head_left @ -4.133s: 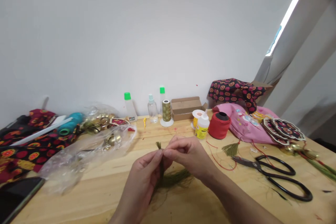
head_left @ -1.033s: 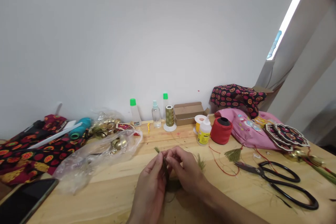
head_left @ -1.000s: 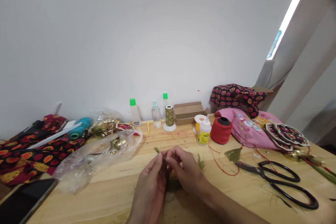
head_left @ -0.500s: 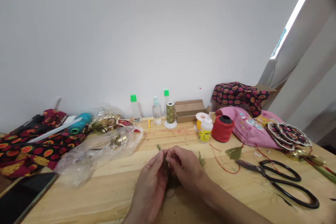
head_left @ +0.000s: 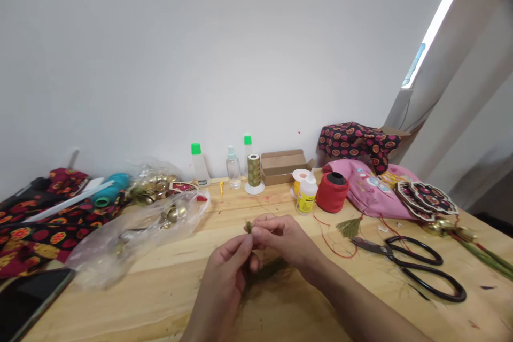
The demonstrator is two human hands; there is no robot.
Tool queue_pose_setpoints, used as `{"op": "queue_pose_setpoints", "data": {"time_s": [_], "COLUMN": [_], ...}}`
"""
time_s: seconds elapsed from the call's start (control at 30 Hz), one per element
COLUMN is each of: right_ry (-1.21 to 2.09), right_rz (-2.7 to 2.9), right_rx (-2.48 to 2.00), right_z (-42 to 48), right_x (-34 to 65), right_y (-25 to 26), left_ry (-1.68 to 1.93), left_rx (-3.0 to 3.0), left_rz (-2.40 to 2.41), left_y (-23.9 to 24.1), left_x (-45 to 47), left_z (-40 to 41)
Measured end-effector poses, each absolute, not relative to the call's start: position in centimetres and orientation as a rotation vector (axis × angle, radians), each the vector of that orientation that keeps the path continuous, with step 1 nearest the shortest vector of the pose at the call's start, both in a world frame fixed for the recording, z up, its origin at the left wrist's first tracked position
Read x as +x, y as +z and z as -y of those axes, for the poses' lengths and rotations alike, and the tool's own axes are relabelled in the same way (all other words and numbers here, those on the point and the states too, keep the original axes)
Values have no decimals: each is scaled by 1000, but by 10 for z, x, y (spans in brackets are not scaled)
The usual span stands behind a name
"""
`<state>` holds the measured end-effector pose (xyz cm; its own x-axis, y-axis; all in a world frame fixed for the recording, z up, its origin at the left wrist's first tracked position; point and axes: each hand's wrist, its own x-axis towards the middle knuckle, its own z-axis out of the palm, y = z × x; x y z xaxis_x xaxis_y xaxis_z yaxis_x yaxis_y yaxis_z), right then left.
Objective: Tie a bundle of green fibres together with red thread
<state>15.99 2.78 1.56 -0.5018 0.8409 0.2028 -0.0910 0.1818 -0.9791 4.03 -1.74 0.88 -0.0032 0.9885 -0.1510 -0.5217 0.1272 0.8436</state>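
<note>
My left hand (head_left: 229, 270) and my right hand (head_left: 286, 238) meet above the middle of the table, both closed at the fingertips on a bundle of olive-green thread (head_left: 248, 226). A short tuft of it pokes up between the thumbs and fingers. Below my right palm more dark green strands (head_left: 272, 268) hang or lie, partly in shadow. Most of the bundle is hidden by my fingers. To the right lies an olive tassel (head_left: 349, 226) on a red cord, beside black-handled scissors (head_left: 388, 252).
Along the back stand a spool of olive thread (head_left: 254, 171), a glue bottle (head_left: 306, 195), a red thread cone (head_left: 332, 192) and an open cardboard box (head_left: 284, 166). A plastic bag with bells (head_left: 140, 232), patterned cloth (head_left: 52, 232) and a phone (head_left: 34, 302) lie left. A pink bag (head_left: 366, 192) sits right.
My right hand has turned and its fingers now lie flatter across the top of the bundle, with the thumb beside my left thumb. Less of the tuft shows. The view has shifted slightly right.
</note>
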Motion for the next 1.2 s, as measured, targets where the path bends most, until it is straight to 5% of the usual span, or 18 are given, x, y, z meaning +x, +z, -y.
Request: {"op": "queue_pose_setpoints", "data": {"time_s": [0.27, 0.97, 1.2], "right_ry": [1704, 1684, 1547], "right_rz": [1625, 1071, 1105], "right_rx": [-497, -486, -418], "right_z": [-27, -41, -35], "right_x": [172, 166, 164], "right_y": [22, 14, 19], "left_ry": [1131, 861, 1265], "left_rx": [884, 1643, 1201], "left_rz": [-964, -1402, -1208], "left_y": [10, 33, 39], "left_x": [33, 27, 23], "left_z": [18, 19, 18]}}
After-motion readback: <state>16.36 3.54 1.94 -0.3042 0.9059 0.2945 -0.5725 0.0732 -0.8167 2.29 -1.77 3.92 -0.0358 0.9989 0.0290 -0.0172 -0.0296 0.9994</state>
